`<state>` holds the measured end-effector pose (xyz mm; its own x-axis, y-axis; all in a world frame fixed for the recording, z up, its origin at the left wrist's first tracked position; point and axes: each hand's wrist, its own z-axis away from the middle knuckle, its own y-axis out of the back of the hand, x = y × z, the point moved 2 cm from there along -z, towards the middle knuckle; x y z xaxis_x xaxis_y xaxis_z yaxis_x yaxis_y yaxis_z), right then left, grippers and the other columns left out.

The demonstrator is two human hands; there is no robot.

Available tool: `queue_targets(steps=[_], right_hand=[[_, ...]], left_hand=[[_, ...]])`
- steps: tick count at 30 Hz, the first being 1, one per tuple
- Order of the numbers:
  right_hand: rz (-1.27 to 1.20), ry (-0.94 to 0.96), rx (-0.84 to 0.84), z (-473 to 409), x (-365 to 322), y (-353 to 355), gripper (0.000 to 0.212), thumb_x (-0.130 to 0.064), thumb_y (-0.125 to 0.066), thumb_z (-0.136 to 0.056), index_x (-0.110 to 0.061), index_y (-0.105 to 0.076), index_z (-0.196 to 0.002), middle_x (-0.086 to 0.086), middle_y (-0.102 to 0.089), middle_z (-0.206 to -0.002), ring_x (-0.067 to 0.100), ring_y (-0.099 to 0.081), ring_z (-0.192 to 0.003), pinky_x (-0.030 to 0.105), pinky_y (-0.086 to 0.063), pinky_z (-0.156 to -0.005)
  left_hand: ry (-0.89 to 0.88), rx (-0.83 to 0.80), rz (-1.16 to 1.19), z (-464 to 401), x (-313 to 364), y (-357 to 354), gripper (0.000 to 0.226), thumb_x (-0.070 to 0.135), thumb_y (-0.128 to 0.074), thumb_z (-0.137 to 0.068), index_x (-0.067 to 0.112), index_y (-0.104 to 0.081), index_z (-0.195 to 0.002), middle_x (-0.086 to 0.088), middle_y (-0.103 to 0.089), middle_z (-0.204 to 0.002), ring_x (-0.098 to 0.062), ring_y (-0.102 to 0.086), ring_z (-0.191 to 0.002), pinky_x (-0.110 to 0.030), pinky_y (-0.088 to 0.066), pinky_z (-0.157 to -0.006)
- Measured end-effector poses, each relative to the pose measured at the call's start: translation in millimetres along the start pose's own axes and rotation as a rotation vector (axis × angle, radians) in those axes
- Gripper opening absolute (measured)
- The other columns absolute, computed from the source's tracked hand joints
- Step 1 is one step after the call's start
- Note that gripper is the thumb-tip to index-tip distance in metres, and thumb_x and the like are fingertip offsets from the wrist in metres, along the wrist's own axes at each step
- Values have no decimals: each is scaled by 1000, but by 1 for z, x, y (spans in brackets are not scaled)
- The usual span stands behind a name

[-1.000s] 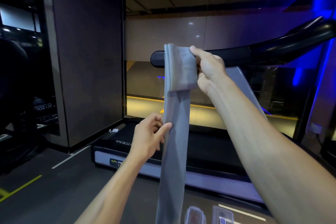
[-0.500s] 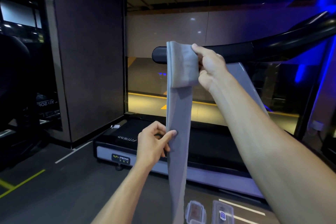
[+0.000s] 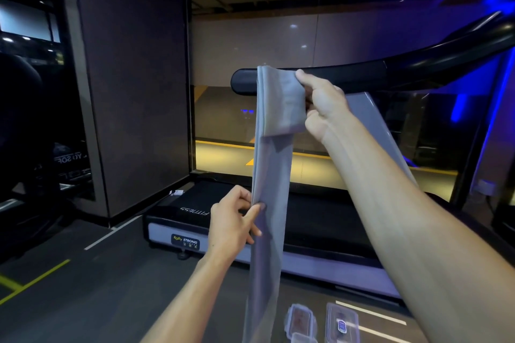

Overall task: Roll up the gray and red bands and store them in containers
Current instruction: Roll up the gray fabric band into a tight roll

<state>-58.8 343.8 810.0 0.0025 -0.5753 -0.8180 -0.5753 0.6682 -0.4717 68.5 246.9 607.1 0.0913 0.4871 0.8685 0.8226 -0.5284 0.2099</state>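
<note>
Both grips unchanged on gray band (image 3: 271,184)

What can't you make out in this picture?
- Gray band, head view: lower end cut off by the bottom edge.
- Containers: dim and small, contents unclear.
- Right hand: fingers hidden behind the band's folded top.
- Red band: not seen.

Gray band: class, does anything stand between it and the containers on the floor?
Nothing visible does. The gray band, held by the right hand and left hand, hangs down just left of the containers.
</note>
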Motion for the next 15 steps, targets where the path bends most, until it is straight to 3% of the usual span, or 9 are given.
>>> queue_targets(steps=[5,11,13,15], right_hand=[[-21,-13,-1,0,2,0,30,-14,-80,-87,1,-69,-111,12,-68,-95,23,-66,-79,32,-58,-58],[-44,-3,-19,0,0,-2,39,-15,-79,-87,6,-68,-119,14,-71,-99,23,-68,-80,33,-59,-61],[-46,1,-34,3,-4,-2,34,-15,-79,-88,3,-70,-115,12,-71,-97,23,-68,-80,32,-58,-61],[-48,8,-68,9,-10,0,16,-15,-76,-90,-3,-71,-99,10,-71,-88,20,-67,-73,29,-57,-59]], left_hand=[[88,53,149,4,0,-5,22,12,-71,-94,2,-52,-92,-8,-74,-75,-31,-72,-57,-47,-57,-47],[176,50,291,-1,-9,-10,23,15,-67,-97,1,-49,-97,-25,-71,-85,-31,-76,-68,-43,-63,-61],[183,10,324,-5,-13,-10,19,14,-68,-97,3,-53,-97,-21,-73,-84,-29,-77,-76,-42,-63,-70],[197,-79,380,-11,-16,-9,12,9,-68,-96,4,-58,-101,-17,-76,-91,-28,-77,-90,-38,-62,-78]])
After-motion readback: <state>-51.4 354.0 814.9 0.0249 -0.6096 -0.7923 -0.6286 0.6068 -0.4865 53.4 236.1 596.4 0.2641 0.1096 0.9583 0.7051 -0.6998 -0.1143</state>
